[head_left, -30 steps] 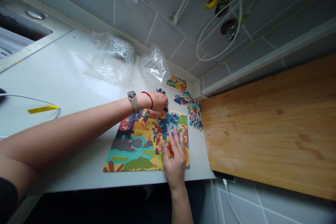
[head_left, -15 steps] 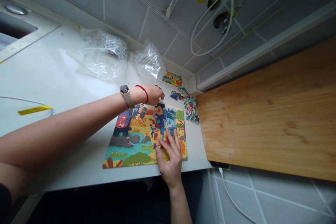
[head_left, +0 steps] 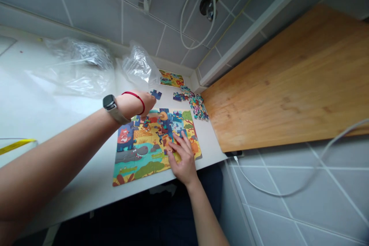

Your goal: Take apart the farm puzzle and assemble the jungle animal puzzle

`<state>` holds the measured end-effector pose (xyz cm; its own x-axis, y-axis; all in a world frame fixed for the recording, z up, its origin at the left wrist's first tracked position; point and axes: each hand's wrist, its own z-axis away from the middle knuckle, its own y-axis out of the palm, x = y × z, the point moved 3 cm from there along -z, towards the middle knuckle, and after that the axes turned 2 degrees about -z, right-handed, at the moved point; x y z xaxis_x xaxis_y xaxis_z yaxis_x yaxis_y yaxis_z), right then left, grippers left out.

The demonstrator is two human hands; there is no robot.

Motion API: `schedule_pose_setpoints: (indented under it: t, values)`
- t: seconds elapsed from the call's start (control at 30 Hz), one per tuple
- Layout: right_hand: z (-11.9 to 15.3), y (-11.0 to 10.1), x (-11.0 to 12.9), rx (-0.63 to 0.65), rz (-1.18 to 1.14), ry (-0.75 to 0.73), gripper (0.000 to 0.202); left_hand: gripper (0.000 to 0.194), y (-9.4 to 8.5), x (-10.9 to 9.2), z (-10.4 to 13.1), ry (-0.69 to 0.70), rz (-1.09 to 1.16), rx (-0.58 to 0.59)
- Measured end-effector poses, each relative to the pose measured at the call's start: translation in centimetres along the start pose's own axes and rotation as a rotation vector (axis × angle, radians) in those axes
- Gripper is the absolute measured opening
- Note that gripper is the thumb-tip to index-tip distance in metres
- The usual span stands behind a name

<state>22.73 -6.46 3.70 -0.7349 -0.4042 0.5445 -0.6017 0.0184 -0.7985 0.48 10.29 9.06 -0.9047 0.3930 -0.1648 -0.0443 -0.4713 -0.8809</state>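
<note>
A colourful animal jigsaw puzzle point(head_left: 144, 150) lies on the white counter. My right hand point(head_left: 183, 161) rests on its lower right part with the fingers spread. My left hand point(head_left: 147, 103), with a watch point(head_left: 109, 102) and a red cord bracelet on its wrist, is over the puzzle's top edge. Its fingers curl downward and are mostly hidden; whatever they hold does not show. Just beyond this hand a loose dark blue puzzle piece point(head_left: 156, 94) lies on the counter. More loose pieces point(head_left: 198, 107) are heaped to the right, and others point(head_left: 179, 96) lie beside them.
Behind the puzzle sit a crumpled clear plastic bag point(head_left: 138, 65) and more clear wrapping point(head_left: 83, 69). A small picture card point(head_left: 171, 78) lies near the wall. The wooden board point(head_left: 276, 96) borders the counter on the right. Cables point(head_left: 211, 15) hang on the tiled wall.
The view has shifted to the right. My left hand has drawn slightly away from the loose blue piece, which now shows more fully. My right hand stays on the puzzle.
</note>
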Motion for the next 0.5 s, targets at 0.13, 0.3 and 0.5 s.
schedule_pose_setpoints:
  t: [0.13,0.3,0.5]
  values:
    - [0.0,0.0,0.0,-0.006,-0.006,-0.001,0.030,0.074,1.0,-0.7,-0.7,-0.069,-0.020,0.055]
    - [0.0,0.0,0.0,-0.007,0.002,0.007,0.030,0.073,1.1,-1.4,-0.7,-0.047,0.004,0.068]
    - [0.1,0.1,0.2,-0.017,0.001,0.017,0.029,0.053,1.6,-0.8,-1.2,0.004,-0.041,0.038]
